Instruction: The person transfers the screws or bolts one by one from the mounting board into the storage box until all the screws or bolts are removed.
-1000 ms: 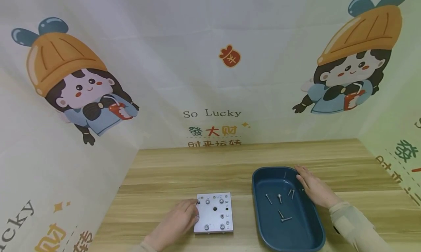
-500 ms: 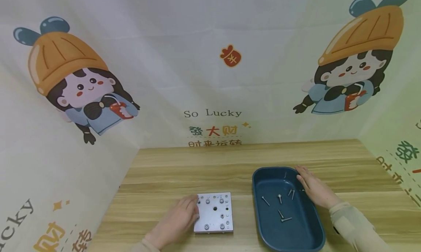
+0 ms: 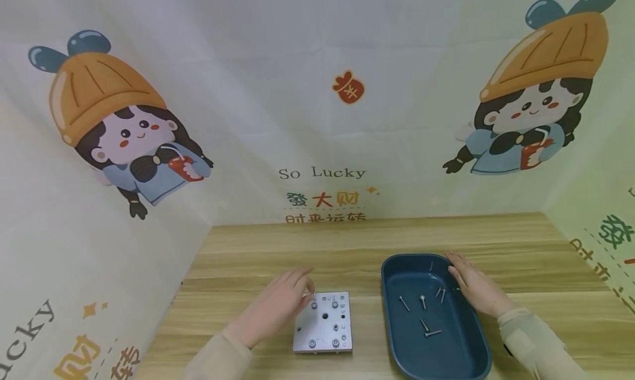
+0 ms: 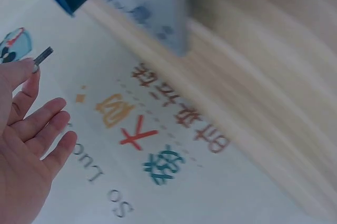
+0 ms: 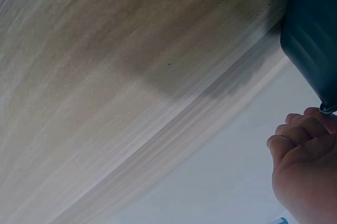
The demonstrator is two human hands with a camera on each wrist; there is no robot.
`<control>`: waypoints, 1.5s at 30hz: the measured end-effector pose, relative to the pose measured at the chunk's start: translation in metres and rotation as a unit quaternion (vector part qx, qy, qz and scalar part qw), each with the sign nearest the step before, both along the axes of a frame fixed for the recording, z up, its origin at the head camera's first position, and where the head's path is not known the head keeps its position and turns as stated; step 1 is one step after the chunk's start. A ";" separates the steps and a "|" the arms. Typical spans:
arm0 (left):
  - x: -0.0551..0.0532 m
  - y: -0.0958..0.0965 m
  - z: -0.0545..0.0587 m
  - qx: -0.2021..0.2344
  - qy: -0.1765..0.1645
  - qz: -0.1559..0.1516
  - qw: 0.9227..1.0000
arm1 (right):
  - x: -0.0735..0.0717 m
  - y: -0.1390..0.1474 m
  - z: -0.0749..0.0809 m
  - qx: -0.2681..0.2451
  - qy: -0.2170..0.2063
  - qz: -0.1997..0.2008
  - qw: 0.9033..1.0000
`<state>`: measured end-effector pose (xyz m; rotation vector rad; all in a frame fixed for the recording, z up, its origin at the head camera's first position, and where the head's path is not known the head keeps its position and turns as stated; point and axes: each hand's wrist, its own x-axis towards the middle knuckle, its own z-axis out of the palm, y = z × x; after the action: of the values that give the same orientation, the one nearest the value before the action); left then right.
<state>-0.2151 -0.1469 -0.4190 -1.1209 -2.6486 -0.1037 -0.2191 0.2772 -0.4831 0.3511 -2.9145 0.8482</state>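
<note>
My left hand is raised over the far left corner of a square metal plate. Between its thumb and index finger it pinches a small screw with a dark shaft; the other fingers are spread loosely in the left wrist view. Several round-headed screws stand in the plate, among dark holes. At the far right side of a blue tray, my right hand grips the rim, its bent fingers showing at the rim's edge in the right wrist view.
Several loose screws lie on the tray's floor. Plate and tray stand side by side on a wood-grain table. A printed cloth backdrop rises behind the table and along both sides.
My left hand has moved from the plate's left edge up and away, toward its far corner, with the screw showing in the pinch. The right hand stays at the tray.
</note>
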 end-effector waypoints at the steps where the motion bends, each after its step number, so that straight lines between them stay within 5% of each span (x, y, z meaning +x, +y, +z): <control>1: -0.001 0.004 0.004 -0.004 -0.001 -0.002 1.000 | 0.000 0.000 0.000 -0.001 -0.001 0.000 1.000; 8: -0.004 0.040 0.022 -0.055 0.007 -0.047 0.997 | 0.000 0.000 0.000 -0.001 -0.002 0.001 1.000; 12: -0.007 0.063 0.031 -0.089 0.047 -0.090 0.991 | -0.001 0.000 0.000 0.001 -0.002 0.000 1.000; 19: -0.009 0.101 0.043 -0.152 0.126 -0.155 0.968 | -0.002 0.000 -0.001 -0.001 0.004 0.001 1.000; 25: -0.011 0.126 0.047 -0.218 0.153 -0.190 0.945 | -0.001 0.000 -0.001 0.000 0.013 -0.001 1.000; 36: -0.014 0.157 0.040 -0.259 0.163 -0.210 0.929 | -0.001 0.001 -0.004 0.006 0.017 -0.002 1.000; 45: -0.019 0.174 0.034 -0.260 0.101 -0.227 0.933 | 0.000 0.000 0.000 0.009 0.003 -0.007 1.000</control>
<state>-0.2339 0.0269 -0.3849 -1.7813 -2.2370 0.6276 -0.2191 0.2770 -0.4832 0.3342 -2.9175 0.8179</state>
